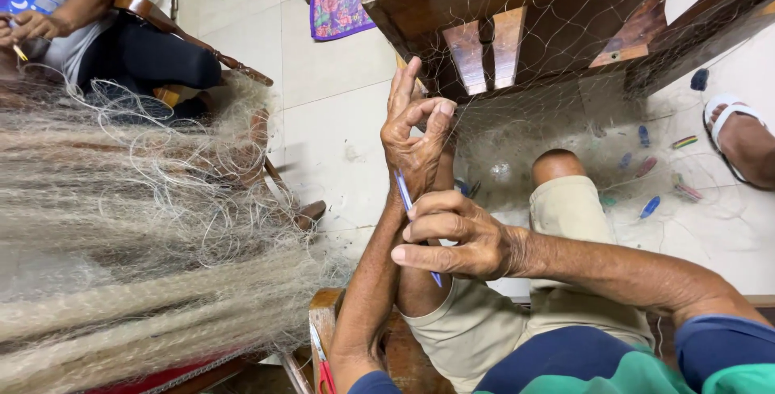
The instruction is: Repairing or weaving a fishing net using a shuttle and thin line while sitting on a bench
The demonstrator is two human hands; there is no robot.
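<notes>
The left hand (416, 132) pinches the fine fishing net (557, 111) between thumb and forefinger below the wooden chair (517, 14), while the right hand (456, 236) grips a blue netting needle (406, 196) just beside it.

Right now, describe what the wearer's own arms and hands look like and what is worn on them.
Both hands are bare: the left hand and right hand have no gloves, rings or watch. Forearms are uncovered and lean. Short sleeves at the upper arms are dark blue above a green shirt panel.
</notes>
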